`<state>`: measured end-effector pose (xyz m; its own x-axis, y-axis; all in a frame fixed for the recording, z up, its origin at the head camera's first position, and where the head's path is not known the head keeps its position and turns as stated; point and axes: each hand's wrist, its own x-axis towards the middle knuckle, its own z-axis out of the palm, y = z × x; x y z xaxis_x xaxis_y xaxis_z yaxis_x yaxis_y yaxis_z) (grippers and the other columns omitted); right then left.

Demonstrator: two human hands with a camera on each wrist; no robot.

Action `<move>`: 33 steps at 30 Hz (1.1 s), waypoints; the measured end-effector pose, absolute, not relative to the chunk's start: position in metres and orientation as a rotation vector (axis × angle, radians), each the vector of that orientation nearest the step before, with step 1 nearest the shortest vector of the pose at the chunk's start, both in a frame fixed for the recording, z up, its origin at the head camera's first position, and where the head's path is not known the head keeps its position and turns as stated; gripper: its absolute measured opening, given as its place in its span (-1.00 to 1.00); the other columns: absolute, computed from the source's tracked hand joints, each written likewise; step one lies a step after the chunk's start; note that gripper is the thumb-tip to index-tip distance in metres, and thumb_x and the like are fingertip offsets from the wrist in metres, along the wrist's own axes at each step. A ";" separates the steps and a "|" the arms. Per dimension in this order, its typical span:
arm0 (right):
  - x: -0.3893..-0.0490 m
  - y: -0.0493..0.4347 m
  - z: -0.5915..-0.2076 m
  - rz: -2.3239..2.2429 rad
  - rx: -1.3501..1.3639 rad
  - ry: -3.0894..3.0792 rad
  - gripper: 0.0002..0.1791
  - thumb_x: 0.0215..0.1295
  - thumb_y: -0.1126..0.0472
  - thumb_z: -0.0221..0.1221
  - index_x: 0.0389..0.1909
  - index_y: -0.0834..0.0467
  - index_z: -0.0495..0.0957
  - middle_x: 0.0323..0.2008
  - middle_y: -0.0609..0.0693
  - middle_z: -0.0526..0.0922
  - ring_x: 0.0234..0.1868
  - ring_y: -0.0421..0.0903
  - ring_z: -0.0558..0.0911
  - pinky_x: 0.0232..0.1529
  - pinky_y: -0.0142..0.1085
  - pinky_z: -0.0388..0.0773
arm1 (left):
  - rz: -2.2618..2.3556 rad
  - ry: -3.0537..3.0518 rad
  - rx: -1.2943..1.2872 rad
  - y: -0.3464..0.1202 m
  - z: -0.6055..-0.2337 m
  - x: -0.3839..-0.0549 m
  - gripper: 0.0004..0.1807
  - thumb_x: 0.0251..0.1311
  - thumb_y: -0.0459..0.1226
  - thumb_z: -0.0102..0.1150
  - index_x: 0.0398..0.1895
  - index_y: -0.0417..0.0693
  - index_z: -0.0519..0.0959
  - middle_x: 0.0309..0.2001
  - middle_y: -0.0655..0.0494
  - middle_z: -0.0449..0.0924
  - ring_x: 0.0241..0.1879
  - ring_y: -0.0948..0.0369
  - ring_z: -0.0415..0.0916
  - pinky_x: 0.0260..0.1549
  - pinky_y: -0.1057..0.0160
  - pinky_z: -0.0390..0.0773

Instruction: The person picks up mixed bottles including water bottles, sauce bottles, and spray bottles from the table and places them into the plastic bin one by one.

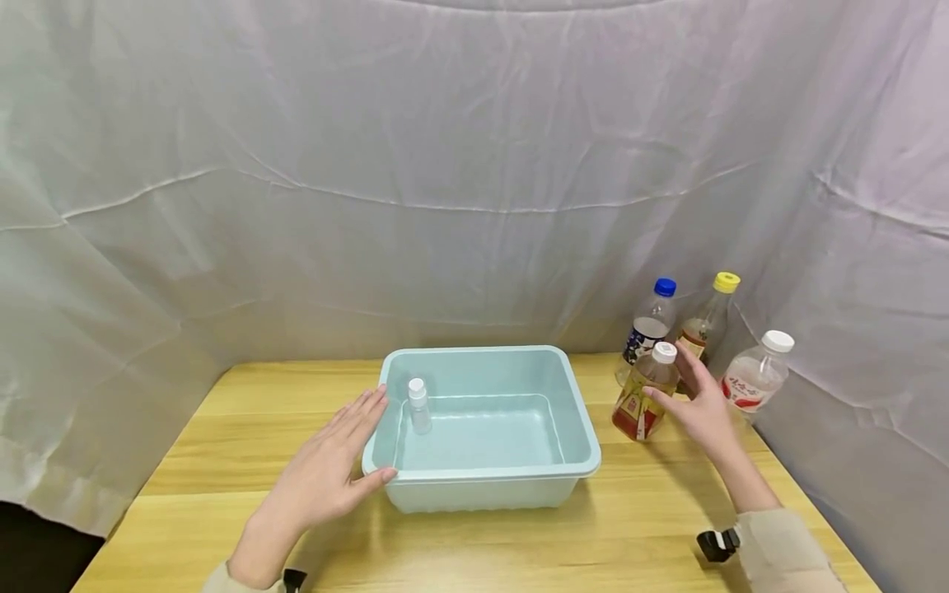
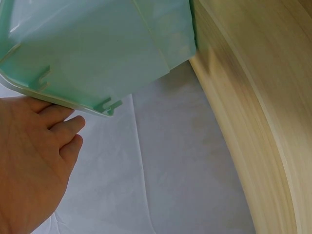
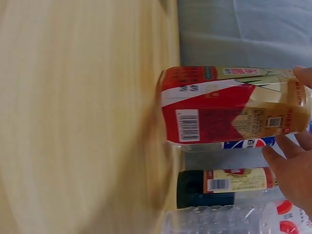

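Since the amber-drink bottle (image 1: 639, 403) stands among neighbours, grip quality matters. It's on the wooden table (image 1: 460, 552), right of the pale blue basin (image 1: 482, 492), just in front of the blue-capped bottle (image 1: 645, 336).

Right hand (image 1: 703, 412): wide C around the shoulder, thumb on the near side, fingers on the far side, no tight wrap visible. Can't tell if it's bearing any load. Left hand (image 1: 322, 473): flat, fingers nearly straight along the basin's left rim, thumb by the front corner; touching, not clamped on.

To do the grasp well, I'd slide the palm in, set thumb and fingers opposite each other just below the shoulder, then close evenly. Squeeze lightly; the wall looks like thin plastic that may dent. Any lift should go straight up first, as the yellow-capped bottle (image 1: 712, 317) and red-labelled clear bottle (image 1: 741, 391) are near the knuckles. Light left-hand pressure should be enough to steady the basin.

Orientation: long axis vertical, white cap up, base down. The right wrist view shows it lying sideways, base to the left; I read that as camera roll, not tilt.
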<state>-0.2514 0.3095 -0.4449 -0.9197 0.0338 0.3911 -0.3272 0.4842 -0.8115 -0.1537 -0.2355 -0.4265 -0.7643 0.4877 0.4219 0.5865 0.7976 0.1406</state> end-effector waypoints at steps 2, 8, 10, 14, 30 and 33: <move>-0.252 0.310 -0.447 1.419 0.261 -2.379 0.04 0.27 0.40 0.40 0.65 0.26 -0.01 0.51 0.45 0.21 0.47 0.43 0.27 0.21 -0.77 0.28 | -0.382 -2.618 -0.815 -0.235 -0.426 -0.154 -0.02 0.37 0.18 0.20 0.63 -0.23 0.15 0.65 -0.08 0.06 0.59 -0.10 0.09 0.57 0.41 -0.37; -0.250 0.310 -0.452 1.433 0.245 -2.399 0.04 0.28 0.39 0.40 0.64 0.31 -0.03 0.46 0.52 0.25 0.43 0.47 0.32 0.22 -0.73 0.30 | -0.385 -2.614 -0.819 -0.235 -0.425 -0.154 -0.03 0.37 0.17 0.20 0.62 -0.24 0.15 0.64 -0.09 0.07 0.59 -0.10 0.09 0.57 0.41 -0.38; -0.250 0.311 -0.454 1.429 0.231 -2.411 0.02 0.30 0.37 0.39 0.63 0.33 -0.03 0.44 0.54 0.26 0.42 0.49 0.33 0.25 -0.69 0.32 | -0.387 -2.615 -0.820 -0.235 -0.424 -0.154 -0.03 0.37 0.17 0.20 0.62 -0.24 0.15 0.64 -0.09 0.08 0.59 -0.09 0.08 0.57 0.41 -0.37; -0.248 0.312 -0.457 1.422 0.209 -2.421 -0.01 0.34 0.33 0.37 0.63 0.32 -0.01 0.40 0.53 0.32 0.38 0.42 0.40 0.21 -0.68 0.37 | -0.386 -2.620 -0.817 -0.234 -0.424 -0.154 -0.03 0.37 0.17 0.20 0.63 -0.23 0.14 0.65 -0.08 0.07 0.60 -0.08 0.07 0.59 0.37 -0.32; -0.248 0.312 -0.461 1.463 0.200 -2.357 -0.07 0.35 0.36 0.35 0.59 0.38 0.03 0.29 0.49 0.42 0.05 -0.58 0.40 0.08 -0.73 0.44 | -0.391 -2.619 -0.824 -0.233 -0.423 -0.154 -0.03 0.38 0.18 0.19 0.63 -0.22 0.14 0.65 -0.06 0.06 0.60 -0.08 0.08 0.61 0.33 -0.26; -0.247 0.312 -0.460 1.471 0.205 -2.347 -0.08 0.35 0.37 0.35 0.60 0.37 0.03 0.28 0.48 0.42 0.04 -0.58 0.42 0.08 -0.73 0.44 | -0.392 -2.626 -0.814 -0.233 -0.423 -0.154 -0.02 0.36 0.15 0.23 0.63 -0.21 0.14 0.65 -0.05 0.06 0.60 -0.08 0.08 0.63 0.27 -0.19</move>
